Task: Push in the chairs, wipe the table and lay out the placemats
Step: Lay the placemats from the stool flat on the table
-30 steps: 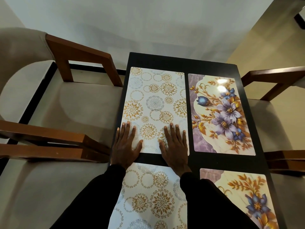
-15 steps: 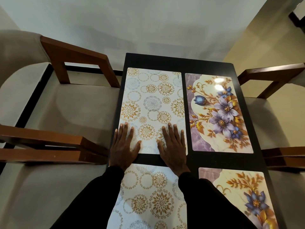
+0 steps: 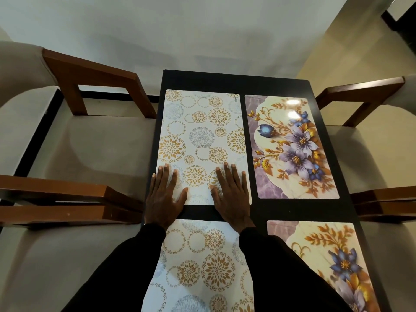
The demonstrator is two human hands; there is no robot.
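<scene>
Chairs (image 3: 94, 143) with beige seats stand close along both long sides of the black bench (image 3: 225, 83). Four mats lie flat on it, floral placemats (image 3: 292, 149) on the right. The far circle-patterned placemat (image 3: 202, 136) lies under the left hand (image 3: 163, 199) and right hand (image 3: 231, 199). Both press palm-down on its near edge, fingers (image 3: 166, 176) straight, slightly spread, gripping nothing.

Table (image 3: 225, 81) top black, matt. Floral placemat (image 3: 292, 149) at 2 o'clock glossy, smooth, lamp glare on it. Circle-pattern placemat (image 3: 200, 136) at 12 smooth, duller sheen. Chair arms (image 3: 90, 73) at 10 brown wood, satin. Seat cushion (image 3: 94, 154) at 9 beige cloth, matt. Sleeves (image 3: 126, 266) black matt cloth.
</scene>
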